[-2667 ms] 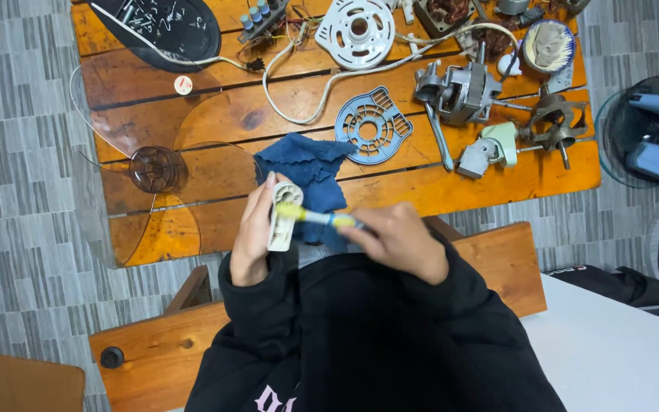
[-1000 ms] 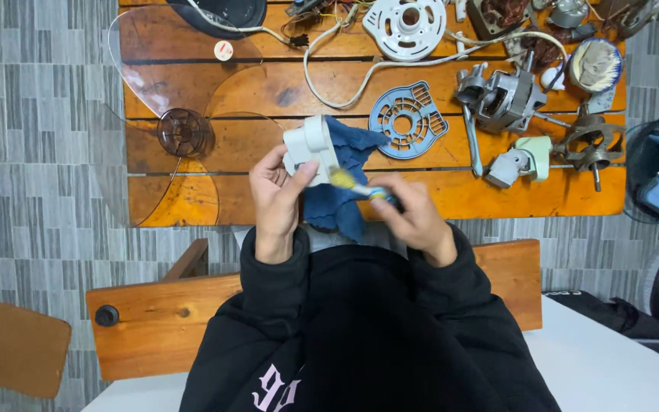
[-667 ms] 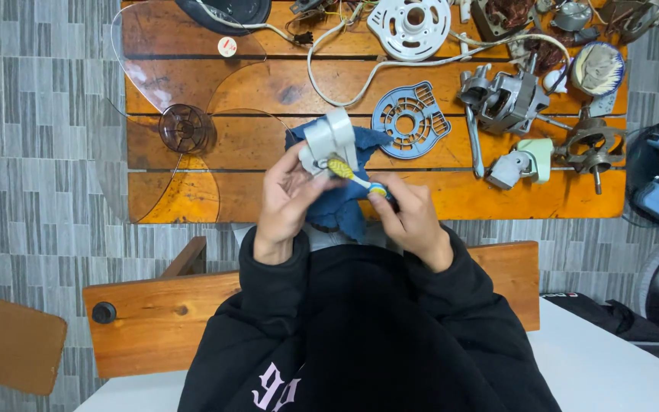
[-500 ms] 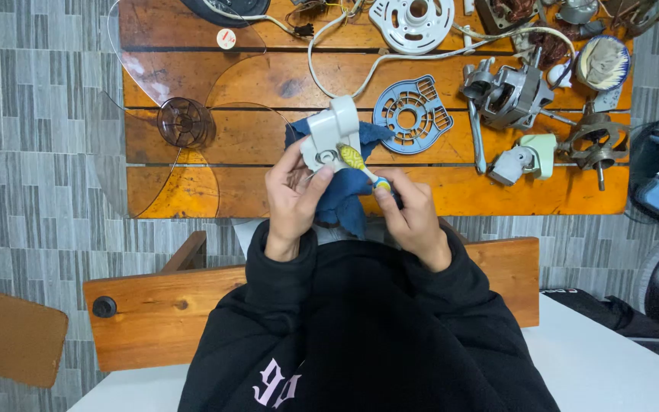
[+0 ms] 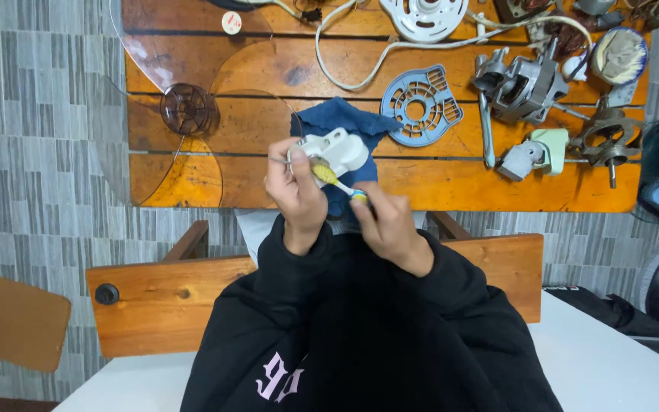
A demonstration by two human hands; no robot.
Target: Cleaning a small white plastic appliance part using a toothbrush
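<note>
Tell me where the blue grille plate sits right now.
In the head view, the blue grille plate lies flat on the orange wooden table, right of centre, between the blue cloth and the grey motor.

Blue cloth (image 5: pixel 339 122), orange table (image 5: pixel 451 183), yellow-bristled toothbrush (image 5: pixel 328 175).

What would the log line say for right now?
left hand: holds white plastic part | right hand: toothbrush on part | blue cloth behind

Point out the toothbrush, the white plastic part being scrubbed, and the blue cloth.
toothbrush (image 5: pixel 325 174): head view, on its yellowed bristle head.
white plastic part (image 5: pixel 337 149): head view, on its rounded top face.
blue cloth (image 5: pixel 337 117): head view, on the bunched upper fold lying on the table.
</note>
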